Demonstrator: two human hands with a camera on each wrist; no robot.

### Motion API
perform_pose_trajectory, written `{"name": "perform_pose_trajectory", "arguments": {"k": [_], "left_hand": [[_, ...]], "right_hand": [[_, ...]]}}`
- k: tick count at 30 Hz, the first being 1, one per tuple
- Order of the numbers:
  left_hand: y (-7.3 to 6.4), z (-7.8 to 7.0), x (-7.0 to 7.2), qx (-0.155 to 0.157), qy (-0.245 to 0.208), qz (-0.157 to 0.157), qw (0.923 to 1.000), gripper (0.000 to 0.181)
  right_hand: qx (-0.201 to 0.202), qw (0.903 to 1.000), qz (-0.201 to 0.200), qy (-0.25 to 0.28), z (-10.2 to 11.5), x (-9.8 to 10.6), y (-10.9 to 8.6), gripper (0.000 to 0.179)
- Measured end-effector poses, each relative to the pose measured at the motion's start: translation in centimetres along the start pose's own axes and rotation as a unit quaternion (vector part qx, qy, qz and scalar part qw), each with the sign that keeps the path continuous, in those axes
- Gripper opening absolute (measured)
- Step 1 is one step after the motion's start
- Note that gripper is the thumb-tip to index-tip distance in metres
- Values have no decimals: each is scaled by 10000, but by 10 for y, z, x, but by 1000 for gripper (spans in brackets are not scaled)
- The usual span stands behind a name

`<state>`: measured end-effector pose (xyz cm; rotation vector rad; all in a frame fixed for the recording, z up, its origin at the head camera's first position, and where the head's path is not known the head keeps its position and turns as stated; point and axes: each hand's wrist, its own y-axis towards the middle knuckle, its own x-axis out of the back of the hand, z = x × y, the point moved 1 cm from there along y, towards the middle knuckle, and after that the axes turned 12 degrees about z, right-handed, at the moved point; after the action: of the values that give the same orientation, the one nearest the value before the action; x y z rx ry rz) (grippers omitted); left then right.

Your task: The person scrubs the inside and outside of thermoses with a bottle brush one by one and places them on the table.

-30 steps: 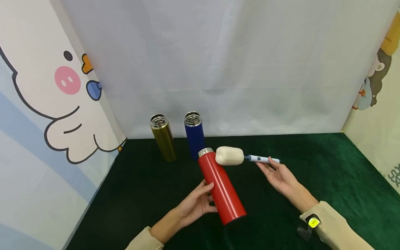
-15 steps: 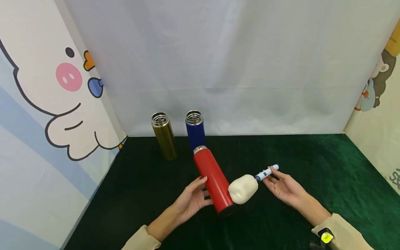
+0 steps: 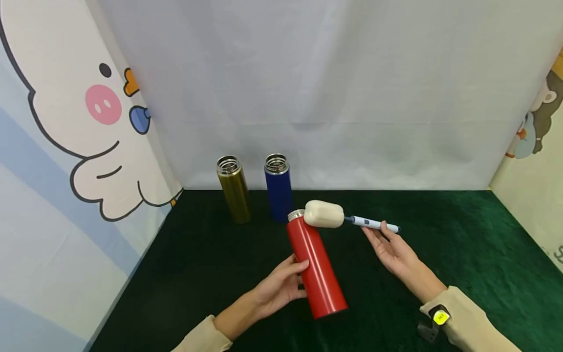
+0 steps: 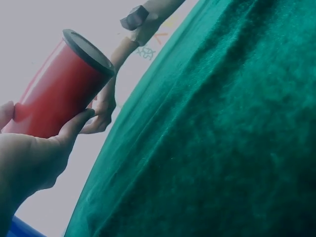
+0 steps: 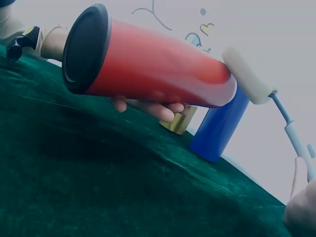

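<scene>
My left hand (image 3: 281,286) grips a red thermos bottle (image 3: 317,269) around its middle, holding it tilted above the table with its bare steel mouth up and to the left. The bottle's dark base (image 4: 89,52) faces the camera in the left wrist view. With thumb and fingers my right hand (image 3: 396,254) pinches the white-and-blue handle of a bottle brush (image 3: 371,223). Its cream sponge head (image 3: 324,214) lies against the outside of the red bottle just below the neck, also seen in the right wrist view.
Behind, an uncapped gold bottle (image 3: 236,195) and an uncapped blue bottle (image 3: 279,195) stand upright on the dark green cloth (image 3: 193,274). A pale curtain (image 3: 374,98) closes off the back, and a cartoon-printed panel (image 3: 57,195) runs along the left.
The sponge head slid down to the red bottle's base half a second ago and is back near its neck now. The left hand keeps its grip while the bottle shifts slightly.
</scene>
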<state>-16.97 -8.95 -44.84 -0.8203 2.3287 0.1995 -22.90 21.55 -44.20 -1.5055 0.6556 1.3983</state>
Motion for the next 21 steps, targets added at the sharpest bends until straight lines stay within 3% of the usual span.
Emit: {"name": "perform_pose_trajectory", "arguments": {"k": [4,8,13,17,21], "left_hand": [[-1,0,1,102,146,-65,9998,56],[-4,-4,4,35,82,-99,9999,58],[-6,-11,7,-232,-210,-239,9992,59],[-6,-13,8,-335,-366,-354,9981,57],[-4,-12,7,-294,-402,-307,9983,58]], "right_hand": [[-58,9999,-82,-47,-2,4,-4,45],[-289,9976,-142,-614,-2,11,-14,40],[-320,9920,307,-1183,7,20,-28,13],[-310,9877,658,-1383,14,23,-35,14],[-292,9869,486,-1509,18,22,-33,12]]}}
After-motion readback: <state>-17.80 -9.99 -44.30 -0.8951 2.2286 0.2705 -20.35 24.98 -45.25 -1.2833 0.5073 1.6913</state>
